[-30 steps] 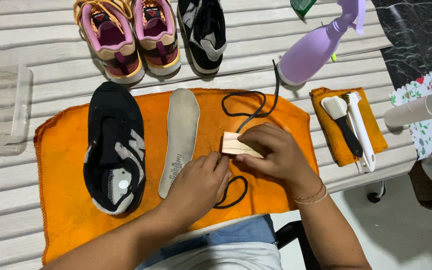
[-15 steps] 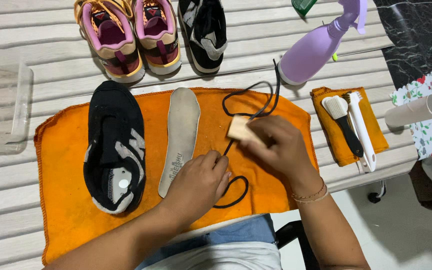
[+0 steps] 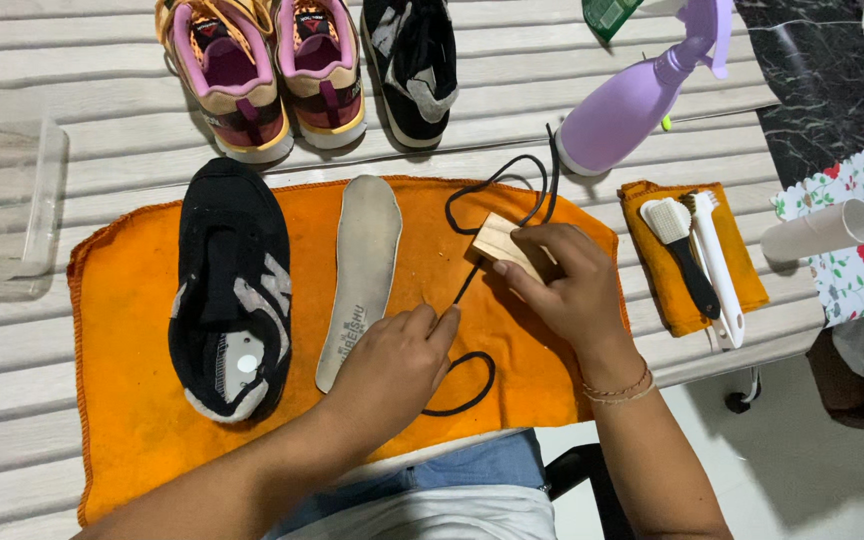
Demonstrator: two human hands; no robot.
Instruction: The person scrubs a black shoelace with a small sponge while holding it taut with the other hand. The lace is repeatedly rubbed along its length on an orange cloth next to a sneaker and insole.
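On the orange cloth [image 3: 132, 400] spread over the white slatted desk [image 3: 72, 170], the right hand [image 3: 562, 285] grips a small wooden block [image 3: 497, 240], fingers closed around it, pressing it onto a black shoelace [image 3: 472, 275]. Nearer, the left hand [image 3: 392, 365] pinches the same lace between thumb and fingertips. Left of the hands lie a grey insole [image 3: 362, 270] and a black sneaker [image 3: 232, 290]. Right of them, two brushes [image 3: 697, 260] rest on a folded orange rag [image 3: 652, 270]; a lilac spray bottle [image 3: 632, 100] lies farther back.
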